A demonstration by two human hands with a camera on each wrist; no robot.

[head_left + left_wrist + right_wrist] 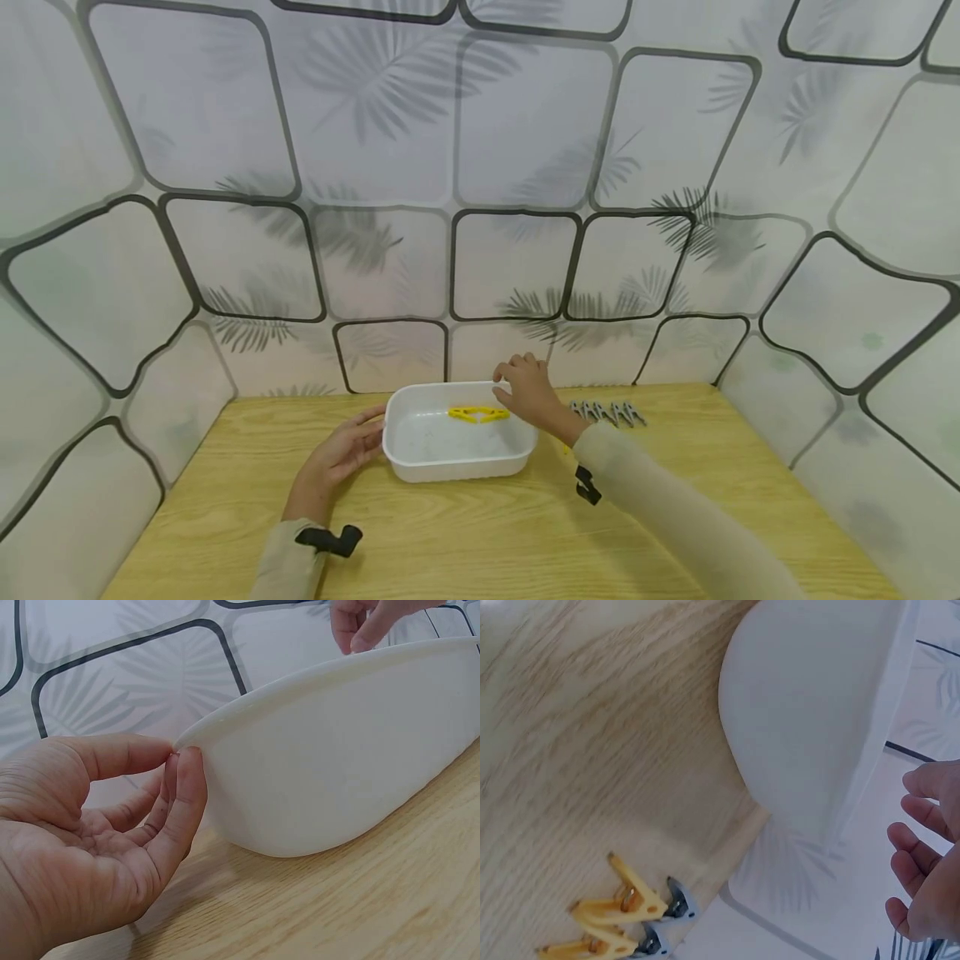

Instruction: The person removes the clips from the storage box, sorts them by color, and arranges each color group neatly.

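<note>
A white plastic basin (pixel 459 472) stands on the wooden table. My left hand (pixel 349 447) is at its left side; in the left wrist view, thumb and a fingertip (pixel 191 761) pinch the end of the rim. Inside the basin lies a yellow piece (pixel 478 414) with a gap in its middle; its exact kind is too small to tell. Above the right rear corner hovers my right hand (pixel 527 390), fingers loosely bent. Nothing shows between those fingers (pixel 922 780) in the right wrist view, and they look apart from the basin.
To the right of the basin, several spring clamps (pixel 606 412) stand in a row. In the right wrist view, two spring clamps (pixel 626 904) show yellow handles and grey jaws. A patterned wall covering (pixel 390 275) rises behind the table (pixel 465 533) and on both sides.
</note>
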